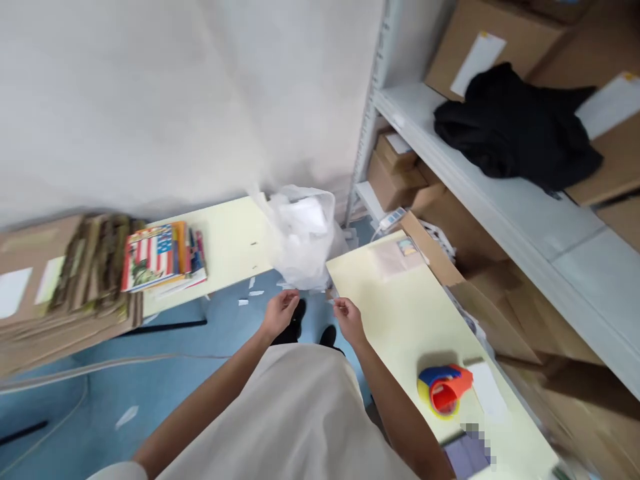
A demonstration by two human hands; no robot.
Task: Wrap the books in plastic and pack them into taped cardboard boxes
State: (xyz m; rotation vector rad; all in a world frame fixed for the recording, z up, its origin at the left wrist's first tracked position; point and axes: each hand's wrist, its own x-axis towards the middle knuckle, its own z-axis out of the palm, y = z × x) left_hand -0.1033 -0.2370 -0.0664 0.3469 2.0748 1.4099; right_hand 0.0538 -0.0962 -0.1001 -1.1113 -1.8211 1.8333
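My left hand (280,313) is held out over the gap between two tables, thumb and fingers pressed together. Opposite it my right hand (349,320) is pinched the same way, near the corner of the right table. A small pale bit shows by the right fingertips, too small to name; whatever the left fingers pinch is hidden. Just beyond both hands hangs a white plastic bag (303,257) with crumpled white material inside, apart from my left fingers.
Books (157,257) and stacked flattened cardboard (85,273) lie on the left table (235,230). A tape dispenser (445,390) stands on the right table (395,313). Metal shelving (500,200) with cardboard boxes and a black cloth (515,127) rises at right. Paper scraps (256,293) litter the blue floor.
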